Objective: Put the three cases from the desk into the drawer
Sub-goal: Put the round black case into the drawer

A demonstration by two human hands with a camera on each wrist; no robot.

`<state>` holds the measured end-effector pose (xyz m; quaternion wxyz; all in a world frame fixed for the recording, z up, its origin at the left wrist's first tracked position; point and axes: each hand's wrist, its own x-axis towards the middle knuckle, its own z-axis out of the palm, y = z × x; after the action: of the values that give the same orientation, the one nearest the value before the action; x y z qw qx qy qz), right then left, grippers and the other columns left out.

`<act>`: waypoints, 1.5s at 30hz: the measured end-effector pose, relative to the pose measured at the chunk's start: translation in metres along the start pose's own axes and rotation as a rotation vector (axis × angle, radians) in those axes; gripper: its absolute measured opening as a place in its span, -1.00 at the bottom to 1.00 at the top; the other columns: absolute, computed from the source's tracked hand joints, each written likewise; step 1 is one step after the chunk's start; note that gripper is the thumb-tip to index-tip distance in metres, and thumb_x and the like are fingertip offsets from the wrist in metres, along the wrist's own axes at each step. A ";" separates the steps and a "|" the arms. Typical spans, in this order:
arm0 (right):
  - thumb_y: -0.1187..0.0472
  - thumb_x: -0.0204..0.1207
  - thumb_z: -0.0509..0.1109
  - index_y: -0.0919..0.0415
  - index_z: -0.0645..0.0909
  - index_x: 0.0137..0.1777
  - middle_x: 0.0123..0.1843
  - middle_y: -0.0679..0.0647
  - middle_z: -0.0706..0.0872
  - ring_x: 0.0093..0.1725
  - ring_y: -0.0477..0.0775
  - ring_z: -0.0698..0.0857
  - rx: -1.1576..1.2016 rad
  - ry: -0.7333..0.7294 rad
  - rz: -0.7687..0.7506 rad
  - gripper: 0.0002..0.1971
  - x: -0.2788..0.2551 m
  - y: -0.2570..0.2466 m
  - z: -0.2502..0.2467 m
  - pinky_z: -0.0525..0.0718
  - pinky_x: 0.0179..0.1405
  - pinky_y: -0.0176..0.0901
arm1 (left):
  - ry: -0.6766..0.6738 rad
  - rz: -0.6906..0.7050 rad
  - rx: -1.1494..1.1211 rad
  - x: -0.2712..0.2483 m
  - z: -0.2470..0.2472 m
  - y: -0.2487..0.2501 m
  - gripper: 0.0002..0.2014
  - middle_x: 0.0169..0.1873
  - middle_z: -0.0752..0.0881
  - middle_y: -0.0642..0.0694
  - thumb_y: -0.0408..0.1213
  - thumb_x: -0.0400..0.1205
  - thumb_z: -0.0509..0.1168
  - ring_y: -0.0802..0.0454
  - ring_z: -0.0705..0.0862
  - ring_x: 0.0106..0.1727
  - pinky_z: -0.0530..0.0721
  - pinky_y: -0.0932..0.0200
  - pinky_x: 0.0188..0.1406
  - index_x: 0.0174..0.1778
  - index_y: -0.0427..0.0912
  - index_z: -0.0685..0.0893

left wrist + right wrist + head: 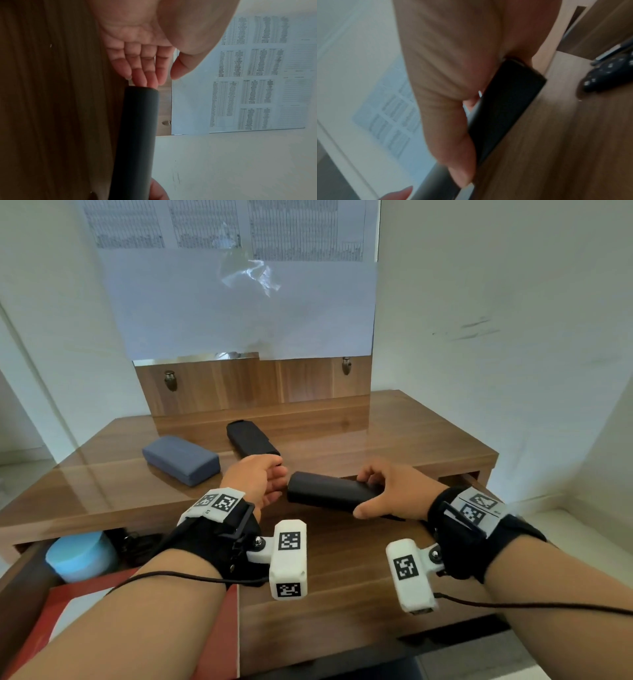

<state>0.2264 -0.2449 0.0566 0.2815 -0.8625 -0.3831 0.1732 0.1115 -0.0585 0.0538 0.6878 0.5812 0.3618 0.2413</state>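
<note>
My right hand (380,491) grips a long black case (329,491) by its right end and holds it level over the open drawer (359,570). In the right wrist view the same black case (503,108) lies under my thumb. My left hand (270,484) is open, and its straight fingertips (145,81) touch the left end of the black case (137,135). A blue-grey case (181,459) lies on the desk top (394,433) at the left. A second black case (250,440) lies just behind my left hand.
Inside the drawer's left part sit a light blue round tub (82,556) and a red and white book (147,621). A remote control (607,75) and a pen lie in the drawer at the right. A paper-covered mirror (239,302) stands behind the desk.
</note>
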 end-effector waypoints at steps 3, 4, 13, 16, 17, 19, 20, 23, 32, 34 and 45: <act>0.02 0.22 0.61 0.02 0.51 0.24 0.21 0.01 0.59 0.12 0.03 0.64 0.017 -0.034 0.019 -0.42 0.004 0.007 0.009 0.68 -0.01 -0.15 | -0.045 -0.014 0.045 -0.002 -0.004 -0.006 -0.76 -0.29 0.72 -0.04 -0.23 0.53 0.26 0.05 0.65 -0.26 0.60 0.15 -0.21 0.07 -0.18 0.66; 0.03 0.21 0.62 0.01 0.51 0.24 0.23 0.00 0.59 0.14 0.03 0.63 0.008 -0.044 0.013 -0.41 0.007 0.008 0.012 0.68 0.05 -0.12 | -0.050 -0.015 0.052 -0.003 -0.007 -0.008 -0.75 -0.29 0.72 -0.04 -0.22 0.53 0.26 0.05 0.65 -0.26 0.60 0.15 -0.21 0.08 -0.18 0.66; 0.06 0.17 0.65 0.04 0.49 0.36 0.36 0.03 0.58 0.22 0.07 0.61 -0.205 -0.141 0.095 -0.28 0.028 0.020 0.039 0.60 0.19 -0.10 | -0.135 0.010 0.090 -0.006 -0.021 -0.015 -0.83 -0.17 0.76 -0.09 -0.19 0.60 0.19 0.01 0.69 -0.15 0.62 0.15 -0.13 0.01 -0.13 0.63; 0.05 0.15 0.66 0.07 0.49 0.40 0.39 0.05 0.60 0.29 0.09 0.62 -0.196 -0.091 0.147 -0.24 0.036 0.027 0.048 0.60 0.19 -0.15 | -0.258 -0.010 0.124 -0.005 -0.024 -0.025 -0.81 -0.18 0.78 -0.10 -0.20 0.62 0.15 -0.01 0.70 -0.12 0.62 0.13 -0.07 -0.05 -0.14 0.66; 0.05 0.15 0.66 0.06 0.49 0.40 0.39 0.05 0.60 0.29 0.10 0.63 -0.199 -0.086 0.158 -0.23 0.039 0.028 0.050 0.59 0.17 -0.17 | -0.293 -0.029 0.142 -0.004 -0.025 -0.029 -0.80 -0.18 0.80 -0.10 -0.20 0.62 0.14 -0.01 0.71 -0.10 0.62 0.12 -0.05 -0.07 -0.14 0.67; 0.04 0.14 0.66 0.03 0.49 0.40 0.39 0.04 0.60 0.29 0.10 0.63 -0.219 -0.088 0.164 -0.23 0.043 0.031 0.055 0.59 0.14 -0.18 | -0.323 -0.071 0.188 -0.001 -0.026 -0.038 -0.79 -0.13 0.80 -0.09 -0.20 0.62 0.15 -0.02 0.71 -0.04 0.62 0.11 0.00 -0.08 -0.12 0.69; 0.03 0.14 0.66 0.02 0.48 0.40 0.40 0.04 0.60 0.30 0.11 0.62 -0.228 -0.091 0.164 -0.23 0.044 0.031 0.056 0.60 0.15 -0.17 | -0.320 -0.088 0.207 0.001 -0.027 -0.042 -0.80 -0.08 0.79 -0.10 -0.20 0.61 0.16 -0.02 0.70 0.01 0.61 0.11 0.03 -0.07 -0.12 0.70; 0.01 0.14 0.65 -0.01 0.47 0.42 0.40 0.05 0.60 0.33 0.13 0.61 -0.237 -0.087 0.162 -0.21 0.051 0.029 0.061 0.62 0.25 -0.07 | -0.282 -0.106 0.232 0.008 -0.028 -0.049 -0.79 -0.01 0.76 -0.06 -0.20 0.60 0.18 -0.03 0.66 0.15 0.58 0.09 0.08 -0.11 -0.10 0.73; 0.04 0.29 0.47 -0.07 0.48 0.42 0.39 0.12 0.60 0.42 0.18 0.48 -0.209 0.002 0.157 -0.38 0.056 0.024 0.073 0.54 0.37 0.01 | -0.289 -0.120 0.213 0.009 -0.032 -0.058 -0.79 0.03 0.73 -0.04 -0.23 0.61 0.15 -0.04 0.61 0.24 0.51 0.03 0.25 -0.08 -0.09 0.72; 0.00 0.29 0.46 -0.06 0.55 0.35 0.38 0.14 0.59 0.39 0.16 0.51 -0.179 0.013 0.162 -0.44 0.052 0.021 0.069 0.55 0.33 -0.07 | -0.309 -0.131 0.200 0.009 -0.034 -0.057 -0.78 0.03 0.74 -0.07 -0.22 0.62 0.14 -0.05 0.62 0.22 0.50 0.02 0.28 -0.05 -0.09 0.71; 0.09 0.43 0.39 0.05 0.67 -0.15 -0.18 0.02 0.79 -0.13 0.02 0.74 -0.004 0.123 -0.032 -0.92 0.033 -0.039 0.047 0.66 -0.08 -0.19 | -0.311 0.008 0.004 0.001 -0.040 -0.039 -0.74 -0.17 0.82 -0.08 -0.18 0.64 0.08 -0.02 0.73 -0.03 0.60 0.09 0.07 -0.04 -0.09 0.69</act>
<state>0.2015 -0.1825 0.0412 0.3058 -0.8658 -0.3791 0.1144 0.0781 -0.0409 0.0127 0.7335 0.6144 0.2489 0.1501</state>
